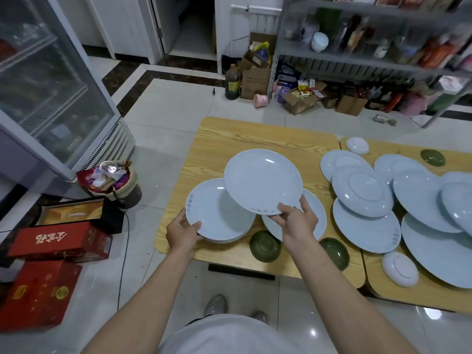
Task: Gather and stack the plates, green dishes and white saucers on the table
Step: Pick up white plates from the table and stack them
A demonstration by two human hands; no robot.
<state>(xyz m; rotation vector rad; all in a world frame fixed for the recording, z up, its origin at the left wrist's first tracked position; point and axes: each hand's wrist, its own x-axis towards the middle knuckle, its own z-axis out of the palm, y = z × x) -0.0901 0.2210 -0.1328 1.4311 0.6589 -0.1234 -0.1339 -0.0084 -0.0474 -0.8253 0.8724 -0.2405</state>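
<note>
Hands both full at the wooden table [229, 139]
Right hand [297, 221] pinches the near rim of a tilted plate [263, 181], raised above the plate stack [217, 215] that the left hand [182, 232] grips at its edge

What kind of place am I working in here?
Probably a small restaurant's back room: a glass-door fridge, metal shelving packed with supplies, and many matching plates on wooden tables.

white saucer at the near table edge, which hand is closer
Right. Right hand, holding a plate, is left of the saucer; left hand is farther left, on the stack.
</note>
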